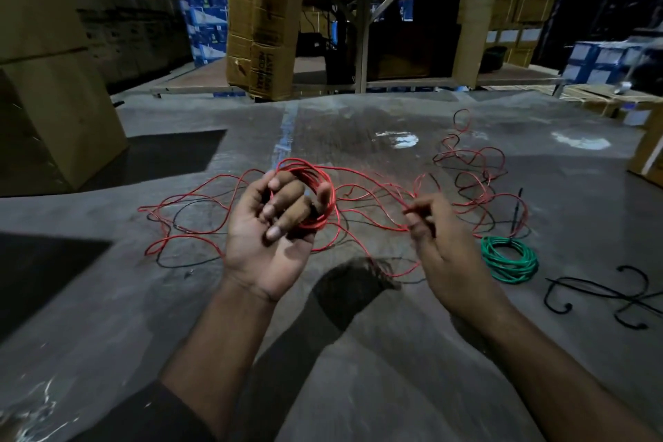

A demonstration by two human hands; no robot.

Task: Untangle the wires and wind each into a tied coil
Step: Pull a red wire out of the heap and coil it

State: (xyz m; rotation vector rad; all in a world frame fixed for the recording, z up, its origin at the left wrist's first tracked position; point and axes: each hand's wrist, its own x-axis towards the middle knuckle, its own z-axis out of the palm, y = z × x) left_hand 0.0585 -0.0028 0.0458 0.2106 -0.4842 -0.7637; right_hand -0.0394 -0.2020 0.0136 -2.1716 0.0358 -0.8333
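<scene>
My left hand (267,237) is palm up with its fingers curled through a small red wire coil (324,197), which wraps around them. My right hand (437,240) pinches a strand of the same red wire (373,190) between thumb and fingertips, to the right of the coil. Loose red wire sprawls over the concrete floor to the left (186,204) and far right (473,169). A thin black wire (179,264) lies tangled among the red loops. A wound green coil (509,260) lies on the floor just right of my right hand.
A loose black cable (595,294) with curled ends lies at the right edge. Large cardboard boxes (53,82) stand at the left, and tall cartons (262,18) lean on racking behind. More boxes (602,61) are stacked at the far right.
</scene>
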